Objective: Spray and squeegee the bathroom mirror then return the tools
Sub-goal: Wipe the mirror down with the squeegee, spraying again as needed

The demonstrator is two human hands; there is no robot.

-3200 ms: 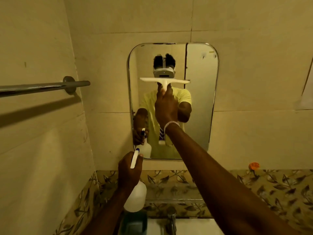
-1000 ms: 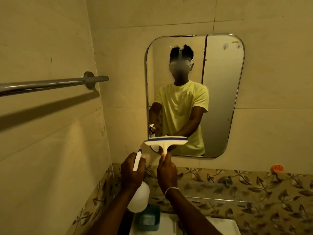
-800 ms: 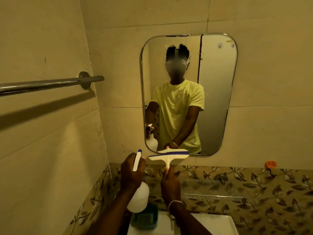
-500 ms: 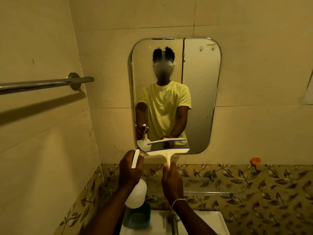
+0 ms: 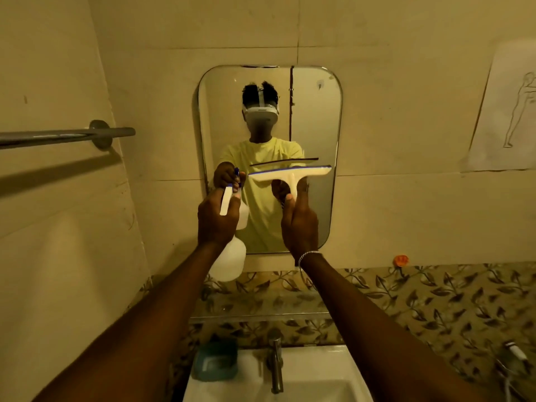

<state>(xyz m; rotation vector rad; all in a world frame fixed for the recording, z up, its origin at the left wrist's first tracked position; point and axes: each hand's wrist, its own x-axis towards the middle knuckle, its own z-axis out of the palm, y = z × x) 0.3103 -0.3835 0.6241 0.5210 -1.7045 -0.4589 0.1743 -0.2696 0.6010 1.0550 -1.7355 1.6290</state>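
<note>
Above the sink and tap, the left hand wraps its fingers around the neck of the white spray bottle while the right hand clamps the squeegee handle — its blade raised level against the middle of the mirror on the tiled wall.

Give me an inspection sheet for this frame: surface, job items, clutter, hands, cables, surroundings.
Surface: mirror on tiled wall; no spray or streaks discernible.
Job's things: squeegee raised in front of the mirror's middle; spray bottle held at its lower left.
Clutter: teal soap dish on sink; orange object on wall.
Hands: left hand grips bottle; right hand grips squeegee handle.
Cables: nothing seen.
Surroundings: towel bar left, tap, sketch paper right.
</note>
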